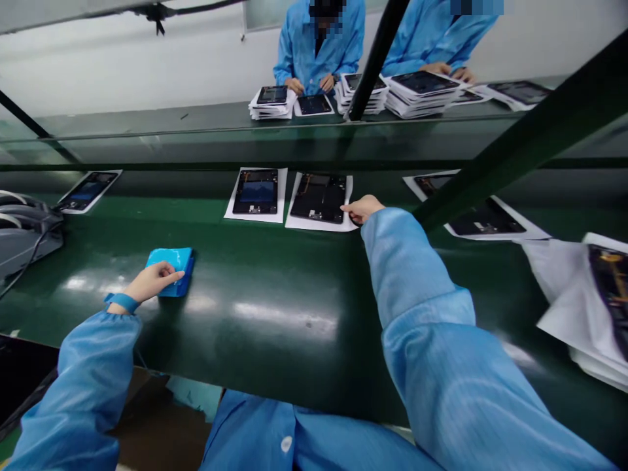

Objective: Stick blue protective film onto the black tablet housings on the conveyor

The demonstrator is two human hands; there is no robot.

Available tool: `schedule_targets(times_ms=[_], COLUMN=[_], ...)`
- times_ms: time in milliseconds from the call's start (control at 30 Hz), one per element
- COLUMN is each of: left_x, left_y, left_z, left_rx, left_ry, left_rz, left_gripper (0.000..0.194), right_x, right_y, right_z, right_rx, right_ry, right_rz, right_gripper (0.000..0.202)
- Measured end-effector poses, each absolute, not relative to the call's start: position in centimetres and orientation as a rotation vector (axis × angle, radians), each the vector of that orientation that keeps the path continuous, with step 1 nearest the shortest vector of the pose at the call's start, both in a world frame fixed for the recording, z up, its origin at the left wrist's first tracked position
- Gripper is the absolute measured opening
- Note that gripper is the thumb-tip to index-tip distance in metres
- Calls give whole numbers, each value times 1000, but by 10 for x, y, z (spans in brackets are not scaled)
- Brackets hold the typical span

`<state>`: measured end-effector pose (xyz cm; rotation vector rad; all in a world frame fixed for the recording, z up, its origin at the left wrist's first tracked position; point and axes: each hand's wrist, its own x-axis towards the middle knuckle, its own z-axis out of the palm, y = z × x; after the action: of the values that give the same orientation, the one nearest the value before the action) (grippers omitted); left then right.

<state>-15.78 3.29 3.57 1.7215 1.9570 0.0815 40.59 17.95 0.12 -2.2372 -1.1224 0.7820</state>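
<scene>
Both hands (152, 281) (364, 209) forward, well apart

- Deep green across the bench (275, 360), streaked with whitish glare.
- Bright cyan atop the packet (169, 256), darker blue down its side.
- Black on the central panel (320, 197), flecked orange and white; white on its sheet (314, 225).
- Black around dark blue on the neighbouring panel (256, 192).
- Light blue on both sleeves (422, 275), stronger blue on the wristband (122, 301).
- Perhaps gold over black on the blurred panel at far right (613, 278).
</scene>
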Motion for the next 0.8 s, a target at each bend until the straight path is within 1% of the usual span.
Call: schedule_targets(times_ms=[100,200,300,367,467,567,633,700,733,767,800], left_x=[-163,-167,-170,-172,-174,-173,-167,-151,-140,-126,-110], left_y=[36,38,40,42,43,39,30,12,1,-11,-22], left_z=[38,38,35,31,31,43,56,69,74,78,79], left_rx=[1713,1720,1735,1751,1784,1812,1825,1872,1922,1988,2053], left_ry=[1916,1898,1887,1875,1857,1915,2071,2268,2335,2332,2269], left_rz=[95,116,148,160,160,166,206,363,502,656,785], left_gripper=[68,76,81,81,72,52,39,34,33,32,32], right_x=[387,373,361,353,344,346,350,352,350,344,335], right_y=[172,156,116,76,5,-53,-78,-94,-99,-103,-106], right_z=[11,22,25,20,7,-3,-2,4,9,15,22], right_rx=[-2077,-1903,-1762,-1694,-1633,-1632,-1683,-1767,-1814,-1846,-1840], right_ry=[-1025,-964,-964,-999,-1098,-1237,-1336,-1396,-1416,-1447,-1495], right_rz=[998,1113,1177,1204,1237,1207,1134,1026,947,849,759], right_gripper=[37,35,29,27,36,40,38,30,26,25,28])
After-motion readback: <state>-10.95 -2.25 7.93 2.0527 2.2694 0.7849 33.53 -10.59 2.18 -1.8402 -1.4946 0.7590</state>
